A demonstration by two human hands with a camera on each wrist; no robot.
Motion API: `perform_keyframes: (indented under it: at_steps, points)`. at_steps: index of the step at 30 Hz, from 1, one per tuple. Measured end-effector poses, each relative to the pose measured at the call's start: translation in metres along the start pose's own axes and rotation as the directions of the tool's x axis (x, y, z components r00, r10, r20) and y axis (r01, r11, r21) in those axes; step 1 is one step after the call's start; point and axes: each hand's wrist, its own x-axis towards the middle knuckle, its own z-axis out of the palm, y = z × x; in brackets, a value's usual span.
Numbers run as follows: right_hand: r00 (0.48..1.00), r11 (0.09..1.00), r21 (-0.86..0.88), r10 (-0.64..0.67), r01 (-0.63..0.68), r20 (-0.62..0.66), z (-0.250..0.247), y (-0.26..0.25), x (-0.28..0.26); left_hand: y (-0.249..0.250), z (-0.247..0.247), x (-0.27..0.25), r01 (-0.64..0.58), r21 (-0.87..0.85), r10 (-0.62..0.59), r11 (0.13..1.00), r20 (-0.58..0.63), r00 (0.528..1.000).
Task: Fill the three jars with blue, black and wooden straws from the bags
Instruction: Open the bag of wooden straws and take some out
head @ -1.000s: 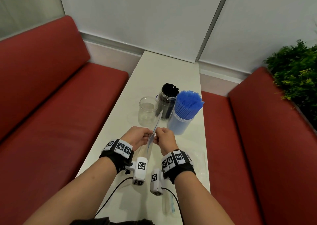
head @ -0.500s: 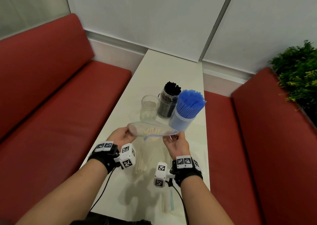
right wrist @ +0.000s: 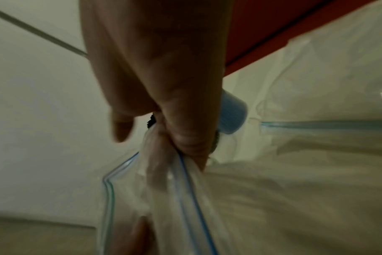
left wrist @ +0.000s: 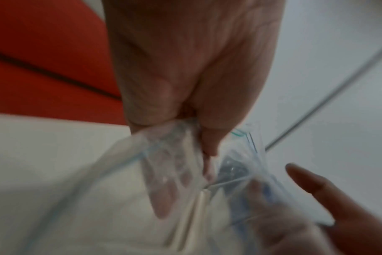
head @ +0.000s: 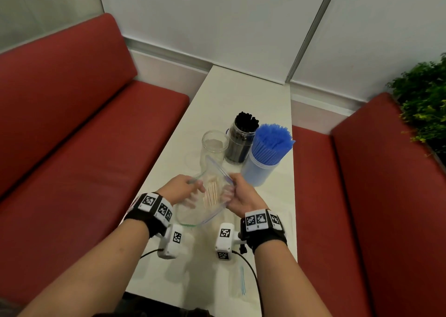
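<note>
Gripping opposite sides of the zip bag (head: 202,196), the left hand (head: 179,190) and right hand (head: 243,197) hold it open just before the empty jar (head: 213,147), wooden straws (head: 211,194) inside. Left wrist: fingers (left wrist: 164,189) clamp plastic. Right wrist: fingers (right wrist: 190,138) clamp the zip edge (right wrist: 192,195).

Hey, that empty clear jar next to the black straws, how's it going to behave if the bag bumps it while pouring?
The empty jar is tall and narrow with nothing inside, so it probably tips or slides easily. It stands close beside the jar of black straws, which might stop a fall that way. The zip bag looks floppy, so a bump would likely be soft.
</note>
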Motion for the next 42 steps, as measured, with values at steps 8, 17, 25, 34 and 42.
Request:
perform_keyframes:
  at_steps: [8, 17, 25, 34, 42]
  points:
    - [0.964, 0.875, -0.446, -0.252, 0.188, -0.087, 0.001, 0.001, 0.009, 0.022, 0.006, -0.001, 0.326, -0.821, -0.212, 0.468, 0.254, 0.944]
    - [0.979, 0.980, 0.087, -0.170, 0.180, -0.109, 0.018, 0.003, 0.015, 0.002, -0.020, 0.014, 0.022, -0.253, 0.000, 0.967, 0.084, 0.996]
    - [0.957, 0.908, -0.303, -0.261, 0.289, 0.128, 0.002, 0.020, 0.021, 0.004, -0.001, 0.032, 0.004, -0.167, -0.038, 0.986, -0.205, 0.978]
    - [0.930, 0.746, -0.567, -0.350, 0.349, 0.111, -0.010, 0.004, 0.016, 0.005, 0.020, 0.008, -0.095, -0.127, 0.113, 0.987, 0.145, 0.983]
    - [0.907, 0.693, -0.604, -0.397, 0.394, 0.137, -0.003, 0.018, 0.021, 0.006, 0.012, 0.005, -0.106, 0.284, 0.177, 0.953, -0.237, 0.955]
